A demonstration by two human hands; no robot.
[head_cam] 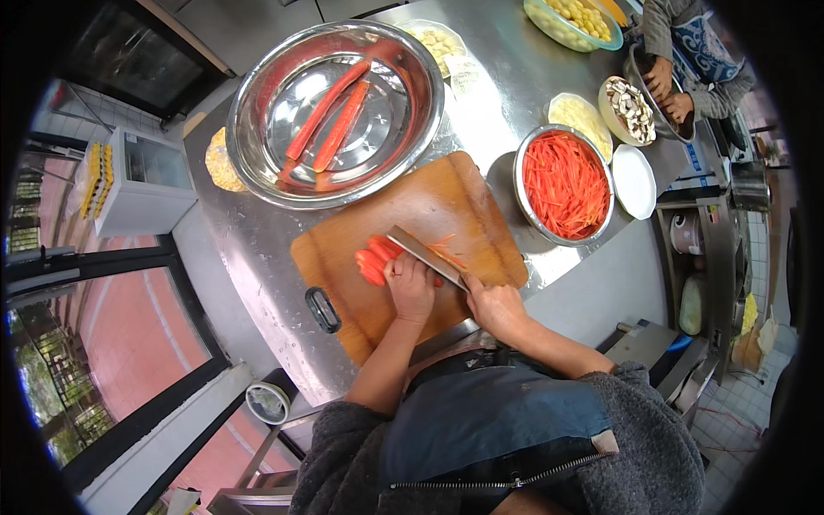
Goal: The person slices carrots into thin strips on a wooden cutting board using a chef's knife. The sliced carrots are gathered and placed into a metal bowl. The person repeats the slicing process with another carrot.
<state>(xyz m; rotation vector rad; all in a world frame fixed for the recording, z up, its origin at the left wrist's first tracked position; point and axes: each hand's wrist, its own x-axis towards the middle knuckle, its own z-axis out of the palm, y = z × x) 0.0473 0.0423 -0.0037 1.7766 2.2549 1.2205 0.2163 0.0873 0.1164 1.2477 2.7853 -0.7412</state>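
A wooden cutting board (444,193) with a black handle lies before me on the steel table. My right hand (497,308) is wrapped around the handle of a cleaver (428,256), its blade slanting across the board. Beside the blade, my left hand (411,286) presses down on sliced carrot (372,262) with fingers bent. Part of the carrot is hidden under those fingers. A few thin carrot shreds (444,243) lie on the blade's far side.
Two peeled carrots (328,111) rest in a large steel basin (248,138) behind the board. To the right stand a steel bowl of shredded carrot (566,183), a white plate (634,182) and a bowl of chopped mushrooms (627,109). Another person's hands (669,90) reach into a metal bowl.
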